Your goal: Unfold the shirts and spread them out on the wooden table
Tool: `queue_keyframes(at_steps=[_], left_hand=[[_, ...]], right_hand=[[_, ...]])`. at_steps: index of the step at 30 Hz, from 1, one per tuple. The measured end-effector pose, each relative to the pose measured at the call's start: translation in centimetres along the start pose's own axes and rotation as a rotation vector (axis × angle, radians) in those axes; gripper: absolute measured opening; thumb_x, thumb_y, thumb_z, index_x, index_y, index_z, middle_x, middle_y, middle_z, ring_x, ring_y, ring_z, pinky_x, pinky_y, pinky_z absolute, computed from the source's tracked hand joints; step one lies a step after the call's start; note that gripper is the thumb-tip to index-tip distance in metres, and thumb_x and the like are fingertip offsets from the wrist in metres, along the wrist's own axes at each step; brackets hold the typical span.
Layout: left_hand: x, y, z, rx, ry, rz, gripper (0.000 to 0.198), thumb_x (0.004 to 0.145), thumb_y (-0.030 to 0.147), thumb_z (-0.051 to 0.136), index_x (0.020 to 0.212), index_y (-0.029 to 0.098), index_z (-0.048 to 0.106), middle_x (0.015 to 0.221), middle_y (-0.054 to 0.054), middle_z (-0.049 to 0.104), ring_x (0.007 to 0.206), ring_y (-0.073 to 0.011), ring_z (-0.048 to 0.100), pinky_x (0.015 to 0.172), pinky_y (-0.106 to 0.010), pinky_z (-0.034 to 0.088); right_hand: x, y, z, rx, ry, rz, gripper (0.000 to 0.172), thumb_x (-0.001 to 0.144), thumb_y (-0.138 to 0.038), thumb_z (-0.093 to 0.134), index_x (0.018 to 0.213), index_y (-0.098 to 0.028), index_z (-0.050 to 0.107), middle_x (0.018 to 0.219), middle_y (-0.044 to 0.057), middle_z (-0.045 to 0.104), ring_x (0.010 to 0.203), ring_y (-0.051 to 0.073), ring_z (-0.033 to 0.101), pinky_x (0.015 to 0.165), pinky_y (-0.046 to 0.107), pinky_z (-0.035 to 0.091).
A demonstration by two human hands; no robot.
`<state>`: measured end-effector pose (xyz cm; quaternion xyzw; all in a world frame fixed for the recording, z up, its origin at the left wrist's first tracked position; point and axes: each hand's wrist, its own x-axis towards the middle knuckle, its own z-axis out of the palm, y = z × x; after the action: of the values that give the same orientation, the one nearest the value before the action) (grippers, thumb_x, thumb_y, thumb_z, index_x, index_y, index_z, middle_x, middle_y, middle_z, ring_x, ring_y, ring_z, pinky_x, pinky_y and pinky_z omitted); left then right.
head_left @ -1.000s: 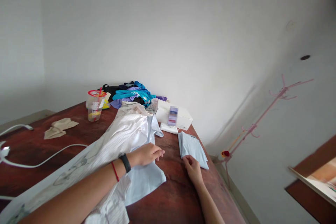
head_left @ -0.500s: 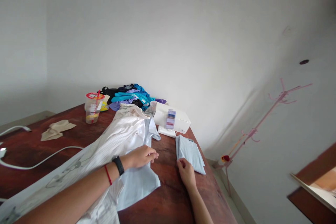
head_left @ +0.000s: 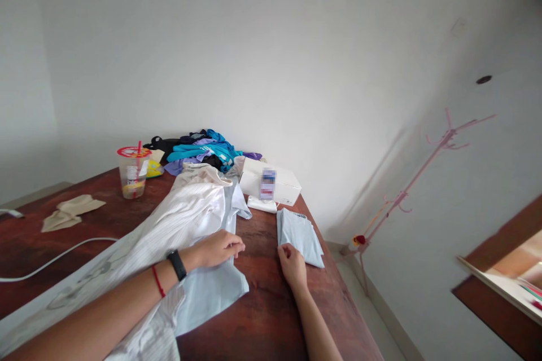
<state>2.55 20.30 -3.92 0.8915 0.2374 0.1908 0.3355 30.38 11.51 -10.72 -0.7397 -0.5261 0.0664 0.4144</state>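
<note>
A folded light blue garment [head_left: 300, 237] lies on the right side of the wooden table. My right hand [head_left: 293, 265] is closed at its near left corner, fingers curled against the cloth. To the left, a long white ribbed garment with grey markings [head_left: 178, 214] is stretched over the table, with a light blue garment [head_left: 215, 290] beneath it, its near edge spread out. Above these two my left hand [head_left: 218, 249], wearing a black wristband, has its fingers curled together; whatever is under the fingertips is hidden.
Behind the garments are a heap of coloured clothes [head_left: 207, 149] and a white box [head_left: 288, 183]. A plastic cup with a straw [head_left: 133, 175], a beige cloth [head_left: 73, 211] and a white cable [head_left: 55, 265] occupy the left. A pink coat rack [head_left: 417, 177] stands past the table's right edge.
The whole view has shifted, so everything appears a little further left and higher. Both hands keep nearly the same place relative to the garments, which look unchanged.
</note>
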Motion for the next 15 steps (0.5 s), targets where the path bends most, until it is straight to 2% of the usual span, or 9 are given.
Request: queue_keyframes(at_steps=[10, 15], left_hand=[[-0.39, 0.46, -0.24, 0.047, -0.022, 0.062, 0.032, 0.097, 0.036, 0.048, 0.085, 0.018, 0.072, 0.08, 0.0, 0.072, 0.073, -0.0145, 0.06, 0.071, -0.023, 0.037], [-0.46, 0.16, 0.0, 0.064, -0.009, 0.065, 0.029, 0.095, 0.035, 0.05, 0.091, 0.019, 0.074, 0.084, -0.003, 0.075, 0.077, -0.017, 0.063, 0.072, -0.024, 0.039]], right_hand=[[0.24, 0.27, -0.14, 0.09, -0.016, 0.013, 0.039, 0.084, -0.051, 0.051, 0.073, -0.018, 0.067, 0.058, 0.003, 0.062, 0.059, 0.021, 0.057, 0.058, 0.028, 0.04], [-0.08, 0.21, -0.14, 0.106, -0.011, 0.01, 0.044, 0.085, -0.056, 0.053, 0.074, -0.017, 0.068, 0.057, 0.002, 0.061, 0.057, 0.02, 0.056, 0.058, 0.028, 0.041]])
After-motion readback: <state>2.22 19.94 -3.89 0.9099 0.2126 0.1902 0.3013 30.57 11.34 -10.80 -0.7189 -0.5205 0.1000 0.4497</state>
